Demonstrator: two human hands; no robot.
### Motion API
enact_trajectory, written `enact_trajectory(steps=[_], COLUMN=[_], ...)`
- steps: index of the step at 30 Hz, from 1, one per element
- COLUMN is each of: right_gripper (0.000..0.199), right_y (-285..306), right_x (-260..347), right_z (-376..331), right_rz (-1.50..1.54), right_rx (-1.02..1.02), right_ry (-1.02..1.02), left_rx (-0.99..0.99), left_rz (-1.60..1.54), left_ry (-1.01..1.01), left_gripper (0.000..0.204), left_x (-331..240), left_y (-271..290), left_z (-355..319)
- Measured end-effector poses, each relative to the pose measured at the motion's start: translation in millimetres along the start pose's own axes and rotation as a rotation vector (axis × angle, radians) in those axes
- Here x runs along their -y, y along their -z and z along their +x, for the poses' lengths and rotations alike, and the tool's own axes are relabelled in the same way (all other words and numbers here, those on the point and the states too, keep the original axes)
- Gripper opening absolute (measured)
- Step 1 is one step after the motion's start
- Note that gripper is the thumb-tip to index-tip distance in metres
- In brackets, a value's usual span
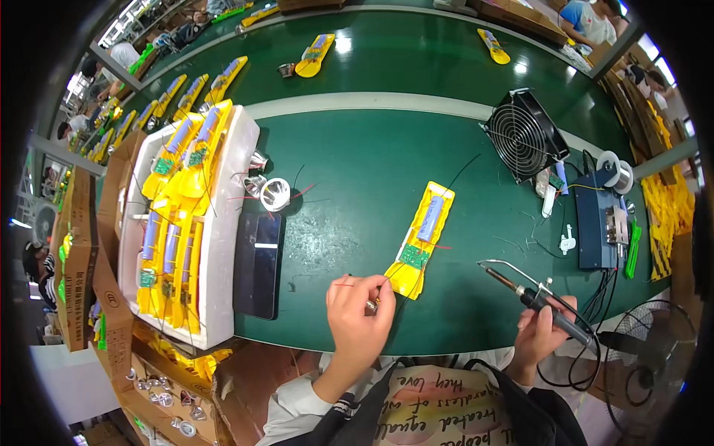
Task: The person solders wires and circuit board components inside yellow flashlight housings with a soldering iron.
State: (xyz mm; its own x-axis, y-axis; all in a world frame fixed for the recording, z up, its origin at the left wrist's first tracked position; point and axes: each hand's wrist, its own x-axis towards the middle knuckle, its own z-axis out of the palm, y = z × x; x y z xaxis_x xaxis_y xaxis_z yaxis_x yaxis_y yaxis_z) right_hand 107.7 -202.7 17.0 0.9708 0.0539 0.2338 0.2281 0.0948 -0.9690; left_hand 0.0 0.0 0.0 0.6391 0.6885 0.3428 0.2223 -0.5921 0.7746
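My left hand (357, 312) is closed, thumb and forefinger pinched together, at the near end of a yellow flashlight housing (439, 201). A small shiny metal part (371, 305) shows between its fingers, mostly hidden by them; thin wires stick out nearby. The open housing lies on the green bench, holding a purple battery cell (431, 219) and a green circuit board (413, 256). My right hand (541, 331) grips a soldering iron (543, 305) with a thin metal guide tube along it. Its tip points left, to the right of the housing and apart from it.
A white foam box (242, 149) of yellow housings stands left, beside reflectors (275, 194) and a dark phone-like slab (258, 264). At right are a black fan (524, 136), a blue soldering station (595, 223) and a solder spool (616, 172). Beyond runs a green conveyor (401, 52).
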Motion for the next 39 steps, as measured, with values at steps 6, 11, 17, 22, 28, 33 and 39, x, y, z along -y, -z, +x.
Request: enact_trajectory(steps=[6,11,17,22,28,33,39], right_gripper=[0.040,0.042,0.034,0.034,0.035,0.035,0.034], right_y=[-35.3,-50.1,-58.6,-57.5,-56.8,-56.6,-54.5], right_x=[15.8,3.6,-13.5,-15.7,-20.3,-19.9,-21.9], right_z=[-9.0,-14.2,-17.0,-15.3,-14.0,-13.6,-13.1], right_rz=[-0.071,-0.092,-0.149,-0.177,-0.168,-0.165,-0.166], right_rx=[0.067,0.179,0.308,0.296,0.266,0.263,0.303], right_ry=[0.114,0.022,0.066,0.053,0.041,0.038,0.061], left_rx=[-0.089,-0.108,-0.119,-0.125,-0.124,-0.100,-0.110], left_rz=[-0.048,-0.026,0.012,-0.014,-0.020,-0.026,-0.025], left_ry=[0.064,0.061,0.011,0.007,-0.020,-0.027,-0.026], left_gripper=[0.011,0.013,0.016,0.018,0.018,0.018,0.018], left_x=[2.8,4.4,6.1,6.8,7.7,7.6,8.3], left_y=[-9.4,-15.2,-18.2,-19.7,-20.2,-18.6,-19.9], left_z=[2.7,5.5,4.9,3.2,3.8,3.0,2.3])
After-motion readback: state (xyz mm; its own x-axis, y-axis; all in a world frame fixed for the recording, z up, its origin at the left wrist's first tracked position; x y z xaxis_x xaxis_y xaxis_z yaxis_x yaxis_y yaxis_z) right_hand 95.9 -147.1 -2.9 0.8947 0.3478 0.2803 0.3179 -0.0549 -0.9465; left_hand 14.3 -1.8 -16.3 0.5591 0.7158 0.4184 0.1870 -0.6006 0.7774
